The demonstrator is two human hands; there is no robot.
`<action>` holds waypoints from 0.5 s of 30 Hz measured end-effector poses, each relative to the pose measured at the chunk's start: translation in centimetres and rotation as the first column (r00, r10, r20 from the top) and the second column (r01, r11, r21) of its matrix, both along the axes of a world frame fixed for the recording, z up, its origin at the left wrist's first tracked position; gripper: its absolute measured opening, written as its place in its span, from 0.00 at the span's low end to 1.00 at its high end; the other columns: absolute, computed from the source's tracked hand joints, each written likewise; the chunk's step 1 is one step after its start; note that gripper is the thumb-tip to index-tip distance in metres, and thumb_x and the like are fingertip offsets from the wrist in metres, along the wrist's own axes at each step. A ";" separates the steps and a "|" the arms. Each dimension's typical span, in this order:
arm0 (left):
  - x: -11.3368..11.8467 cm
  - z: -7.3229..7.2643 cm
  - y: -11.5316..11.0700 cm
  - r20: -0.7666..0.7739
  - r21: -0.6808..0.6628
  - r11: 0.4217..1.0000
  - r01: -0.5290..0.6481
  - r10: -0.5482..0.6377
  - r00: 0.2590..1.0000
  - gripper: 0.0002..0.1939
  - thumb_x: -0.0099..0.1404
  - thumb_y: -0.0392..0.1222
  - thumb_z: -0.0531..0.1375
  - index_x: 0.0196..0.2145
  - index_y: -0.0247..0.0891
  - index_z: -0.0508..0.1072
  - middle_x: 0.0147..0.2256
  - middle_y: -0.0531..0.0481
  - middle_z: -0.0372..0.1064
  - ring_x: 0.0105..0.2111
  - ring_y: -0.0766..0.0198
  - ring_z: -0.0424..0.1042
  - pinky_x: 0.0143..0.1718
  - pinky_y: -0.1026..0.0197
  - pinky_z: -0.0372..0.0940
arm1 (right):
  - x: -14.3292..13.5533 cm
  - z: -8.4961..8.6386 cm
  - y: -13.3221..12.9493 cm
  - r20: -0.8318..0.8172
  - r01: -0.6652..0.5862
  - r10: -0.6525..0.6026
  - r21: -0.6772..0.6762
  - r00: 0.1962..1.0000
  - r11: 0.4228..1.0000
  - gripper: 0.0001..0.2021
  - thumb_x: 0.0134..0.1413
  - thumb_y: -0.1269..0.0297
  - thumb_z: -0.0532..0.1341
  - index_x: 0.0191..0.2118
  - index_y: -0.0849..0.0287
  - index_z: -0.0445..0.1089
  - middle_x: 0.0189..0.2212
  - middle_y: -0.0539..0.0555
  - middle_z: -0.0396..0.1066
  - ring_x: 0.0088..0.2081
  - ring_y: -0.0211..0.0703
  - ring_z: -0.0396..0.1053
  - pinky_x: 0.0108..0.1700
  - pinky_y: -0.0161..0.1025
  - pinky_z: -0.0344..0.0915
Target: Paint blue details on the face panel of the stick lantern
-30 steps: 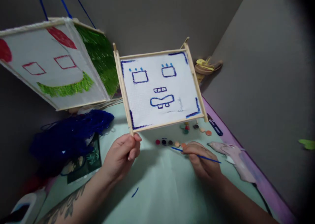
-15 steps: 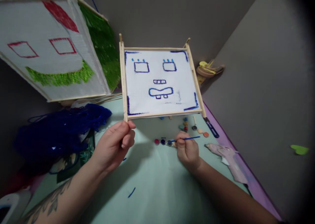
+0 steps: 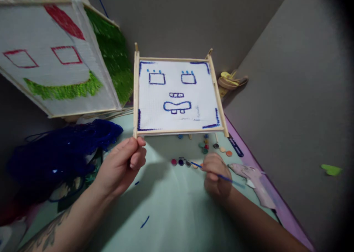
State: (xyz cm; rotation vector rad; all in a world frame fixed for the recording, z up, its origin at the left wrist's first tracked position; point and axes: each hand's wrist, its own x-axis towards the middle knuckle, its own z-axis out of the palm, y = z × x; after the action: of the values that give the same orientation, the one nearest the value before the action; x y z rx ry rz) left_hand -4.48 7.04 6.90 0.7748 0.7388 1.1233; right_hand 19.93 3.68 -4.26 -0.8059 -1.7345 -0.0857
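Note:
A wooden frame [image 3: 136, 97] with white fabric bears a face painted in blue and purple. My left hand [image 3: 123, 167] pinches the lower end of its left stick and holds it up over the table. Small light blue dots sit above the square eyes. My right hand [image 3: 218, 174] grips a thin blue paintbrush [image 3: 225, 178], its tip pointing left toward a row of small paint pots. Among these are a pink pot [image 3: 174, 162] and a dark blue pot [image 3: 181, 162]. The right hand partly covers the row's right end.
A large lantern-like box [image 3: 69, 104] with a face stands at the left, above dark blue yarn [image 3: 63, 148]. More paint pots [image 3: 206, 145], a dark blue cutter [image 3: 236, 145] and a pinkish glue gun [image 3: 257, 182] lie on the right of the green-covered table [image 3: 171, 215].
The brush has swung so its tip points up-left and its handle down-right. My right hand has turned and moved slightly right and down. The whole view has shifted a little.

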 end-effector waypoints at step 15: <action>-0.1 -0.3 0.2 -0.004 0.010 1.000 -0.015 0.015 1.000 0.10 0.54 0.46 0.66 0.27 0.37 0.74 0.14 0.60 0.47 0.16 0.74 0.44 0.16 0.71 0.46 | -1.4 2.6 -1.4 0.360 -0.080 -0.030 0.285 0.933 0.955 0.12 0.61 0.60 0.51 0.29 0.57 0.66 0.25 0.52 0.61 0.30 0.40 0.60 0.30 0.40 0.62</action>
State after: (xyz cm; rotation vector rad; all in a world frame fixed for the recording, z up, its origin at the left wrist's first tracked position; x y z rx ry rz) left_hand -4.57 7.21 6.63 0.7813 0.7440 1.1403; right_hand 18.56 2.26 -1.69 -0.5675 -2.0143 -0.4931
